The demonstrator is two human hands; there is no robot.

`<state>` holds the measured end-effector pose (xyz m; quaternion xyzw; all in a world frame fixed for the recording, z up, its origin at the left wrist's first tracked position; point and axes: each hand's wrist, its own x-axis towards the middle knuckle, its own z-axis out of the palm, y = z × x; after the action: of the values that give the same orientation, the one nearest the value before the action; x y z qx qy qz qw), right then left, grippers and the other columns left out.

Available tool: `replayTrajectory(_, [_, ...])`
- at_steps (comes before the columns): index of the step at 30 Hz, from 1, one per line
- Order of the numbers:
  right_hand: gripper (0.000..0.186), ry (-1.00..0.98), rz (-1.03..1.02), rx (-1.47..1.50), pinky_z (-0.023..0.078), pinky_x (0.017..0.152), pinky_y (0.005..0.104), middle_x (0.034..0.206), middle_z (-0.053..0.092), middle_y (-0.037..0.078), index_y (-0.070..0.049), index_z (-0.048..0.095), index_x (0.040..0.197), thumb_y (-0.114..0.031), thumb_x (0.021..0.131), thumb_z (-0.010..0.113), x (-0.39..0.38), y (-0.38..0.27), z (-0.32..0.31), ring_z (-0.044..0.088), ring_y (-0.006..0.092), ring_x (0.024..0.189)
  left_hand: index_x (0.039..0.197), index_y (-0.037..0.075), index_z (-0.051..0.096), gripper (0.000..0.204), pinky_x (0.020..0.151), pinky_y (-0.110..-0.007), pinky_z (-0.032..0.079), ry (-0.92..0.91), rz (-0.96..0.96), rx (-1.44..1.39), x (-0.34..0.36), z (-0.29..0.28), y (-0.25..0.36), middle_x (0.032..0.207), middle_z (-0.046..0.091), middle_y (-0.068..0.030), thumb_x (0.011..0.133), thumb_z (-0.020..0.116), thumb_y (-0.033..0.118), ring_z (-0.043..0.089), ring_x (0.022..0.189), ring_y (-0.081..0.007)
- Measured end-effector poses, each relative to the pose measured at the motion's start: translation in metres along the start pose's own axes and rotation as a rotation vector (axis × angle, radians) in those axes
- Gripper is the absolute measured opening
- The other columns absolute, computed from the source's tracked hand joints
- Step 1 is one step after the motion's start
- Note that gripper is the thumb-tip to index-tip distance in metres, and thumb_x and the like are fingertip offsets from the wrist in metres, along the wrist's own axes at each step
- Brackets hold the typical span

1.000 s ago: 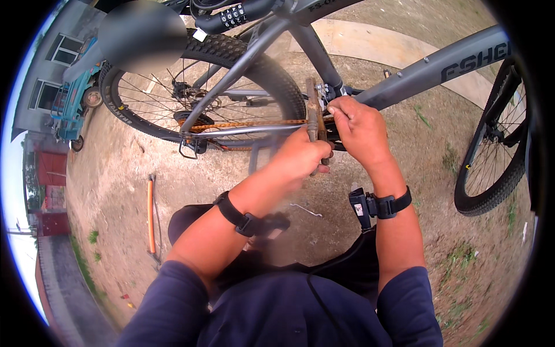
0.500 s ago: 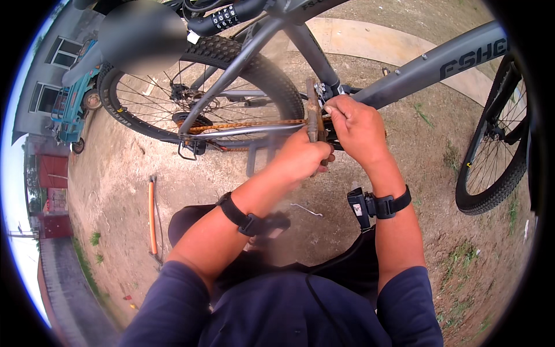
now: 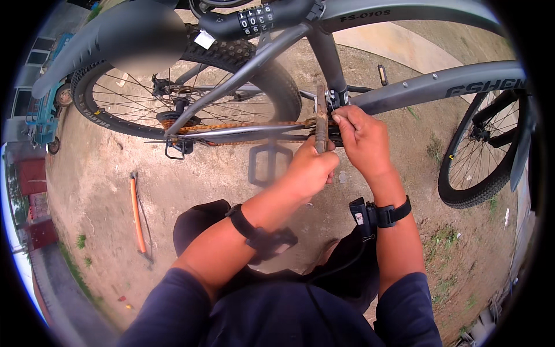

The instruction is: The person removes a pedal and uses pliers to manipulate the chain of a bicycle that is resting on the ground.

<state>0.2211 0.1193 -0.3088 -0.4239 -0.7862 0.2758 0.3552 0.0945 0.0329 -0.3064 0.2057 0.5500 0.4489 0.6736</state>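
A grey bicycle frame (image 3: 240, 69) spans the upper view, its rusty chain (image 3: 237, 128) running back to the rear wheel. My left hand (image 3: 312, 165) is closed round rusty pliers (image 3: 321, 118), whose far end points up beside the seat tube (image 3: 328, 61). Just right of them, my right hand (image 3: 364, 136) is closed in a pinch by the front derailleur (image 3: 334, 99). What sits between its fingertips is too small to make out. The fingers of both hands partly hide the crank area. A flat pedal (image 3: 270, 165) juts out left of my left hand.
An orange-handled tool (image 3: 137, 214) lies on the dirt ground at left. The rear wheel (image 3: 87, 107) stands upper left, the front wheel (image 3: 483, 150) at right. A black combination lock (image 3: 260, 20) hangs on the frame. A blue vehicle (image 3: 49, 110) is parked far left.
The view has shifted, so the bicycle looks larger and the orange-handled tool lies further left. A wrench seen earlier on the ground is out of sight. Both hands keep their places by the derailleur.
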Motion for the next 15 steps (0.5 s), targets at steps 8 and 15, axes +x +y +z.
replayTrajectory(8, [0.009,-0.036,0.162,-0.091,0.054,0.064,0.0405,0.084,0.069,0.013,-0.012,0.068,0.097,-0.016,0.09,0.065,-0.002,-0.019,0.003,0.067,0.0353,0.075,0.1,0.004,0.054,0.017,0.056,-0.032,0.046,0.011,-0.184,0.091,-0.02,0.0,0.037,0.075,0.055,-0.0045,0.086,0.057,0.013,0.057,0.065,-0.017])
replayTrajectory(15, [0.008,-0.119,0.217,-0.222,0.054,0.064,0.0418,0.086,0.07,0.013,-0.013,0.068,0.096,-0.018,0.091,0.065,0.005,-0.029,-0.004,0.067,0.0358,0.076,0.088,0.005,0.057,0.009,0.052,-0.033,0.045,-0.035,-0.293,0.1,-0.017,-0.003,0.045,0.07,0.058,-0.0066,0.087,0.056,0.014,0.056,0.058,-0.018])
